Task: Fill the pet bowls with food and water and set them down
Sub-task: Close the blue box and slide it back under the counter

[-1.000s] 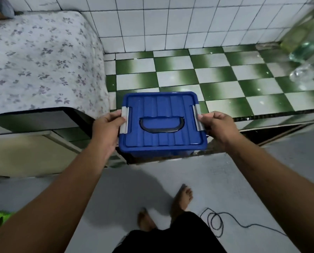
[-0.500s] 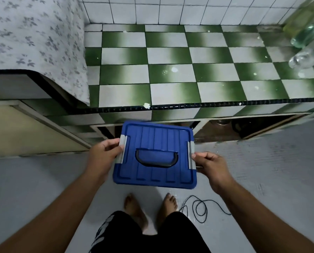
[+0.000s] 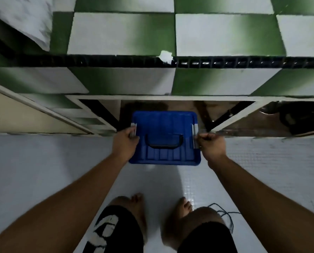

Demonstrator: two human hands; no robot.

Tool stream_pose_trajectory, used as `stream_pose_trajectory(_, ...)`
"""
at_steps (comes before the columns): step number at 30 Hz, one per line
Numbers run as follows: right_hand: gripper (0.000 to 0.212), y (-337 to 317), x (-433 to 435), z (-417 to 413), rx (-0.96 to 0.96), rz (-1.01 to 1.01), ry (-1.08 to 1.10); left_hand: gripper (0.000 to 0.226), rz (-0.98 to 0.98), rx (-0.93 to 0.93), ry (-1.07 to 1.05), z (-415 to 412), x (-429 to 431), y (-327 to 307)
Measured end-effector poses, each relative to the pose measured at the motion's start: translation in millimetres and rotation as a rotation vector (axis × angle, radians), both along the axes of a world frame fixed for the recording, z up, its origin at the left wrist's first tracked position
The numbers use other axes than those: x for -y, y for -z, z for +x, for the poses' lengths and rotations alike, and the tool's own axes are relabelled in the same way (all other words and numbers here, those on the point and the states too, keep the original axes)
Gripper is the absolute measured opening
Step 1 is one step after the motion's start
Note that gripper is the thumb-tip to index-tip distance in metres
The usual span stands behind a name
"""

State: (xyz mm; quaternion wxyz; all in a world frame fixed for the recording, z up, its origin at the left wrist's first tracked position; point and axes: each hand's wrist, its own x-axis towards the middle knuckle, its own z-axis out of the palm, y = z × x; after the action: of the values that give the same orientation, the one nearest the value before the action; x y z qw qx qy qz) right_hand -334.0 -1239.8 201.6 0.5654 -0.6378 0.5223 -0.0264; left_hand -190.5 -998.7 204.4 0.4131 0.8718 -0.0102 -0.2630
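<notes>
Bare feet (image 3: 137, 207) on pale floor (image 3: 42, 170), black cable (image 3: 223, 212) by right foot. Ahead, left grip (image 3: 125, 143) and right grip (image 3: 210, 145) each clenched on a side latch of lidded blue box (image 3: 164, 125), at open cabinet (image 3: 145, 105) mouth beneath green-checked desk (image 3: 216, 33).

Floor (image 3: 42, 170), pale grey: your two bare feet (image 3: 137, 202); one black cord (image 3: 225, 213), looped near your right foot; blue box (image 3: 163, 125), low at the cupboard opening, contact with floor not discernible. Counter (image 3: 216, 33), green-and-white tiles: patterned cloth (image 3: 24, 21) at its far left.
</notes>
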Motion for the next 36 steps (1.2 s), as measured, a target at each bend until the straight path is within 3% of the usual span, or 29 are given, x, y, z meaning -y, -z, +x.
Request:
stream_pose_trajectory(8,0.022,132.2,39.4,107.3,0.074,0.014,-0.023,0.049,0.120,0.125,0.111,102.0,41.1,136.6)
stream_pose_trajectory(19,0.035,253.1,89.2,190.4,0.081,-0.065,-0.331,0.051,0.051,0.200,0.143,197.3,78.2,228.1)
stream_pose_trajectory(22,0.035,235.4,78.7,194.5,0.031,-0.095,-0.377,0.052,0.069,0.203,0.139,206.4,79.3,232.9)
stream_pose_trajectory(26,0.043,224.1,63.7,201.2,0.046,0.017,-0.325,0.057,0.072,0.201,0.173,204.5,72.8,239.3)
stream_pose_trajectory(31,0.047,229.5,60.3,201.0,-0.068,-0.385,-0.517,0.059,0.114,0.256,0.213,194.9,66.8,246.8)
stream_pose_trajectory(34,0.053,229.8,59.7,202.4,-0.162,-0.351,-0.580,0.058,0.154,0.289,0.263,193.4,63.9,249.4)
stream_pose_trajectory(36,0.051,229.9,55.3,204.9,-0.261,-0.448,-0.676,0.058,0.205,0.285,0.310,195.9,65.3,248.2)
